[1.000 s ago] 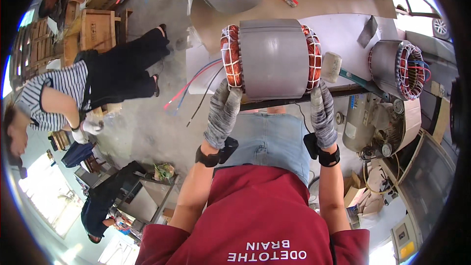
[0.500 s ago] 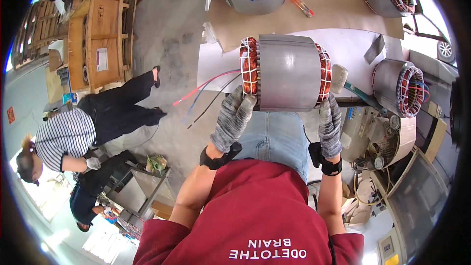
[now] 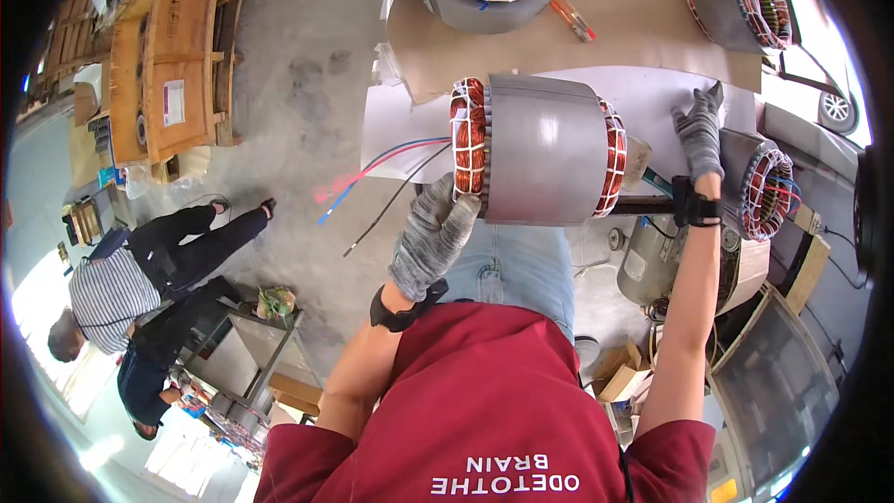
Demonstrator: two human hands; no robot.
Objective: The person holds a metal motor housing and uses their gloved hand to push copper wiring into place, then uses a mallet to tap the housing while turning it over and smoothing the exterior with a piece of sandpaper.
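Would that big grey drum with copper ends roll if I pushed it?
The grey drum might roll, because it's lying on its round side. It's probably heavy, since it looks like metal with thick copper windings. The thin, bendy wires look floppy, so they'd likely flop about.

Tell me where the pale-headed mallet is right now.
In the head view, the mallet lies right of centre, just right of the stator at the person's left hand and left of the right hand.
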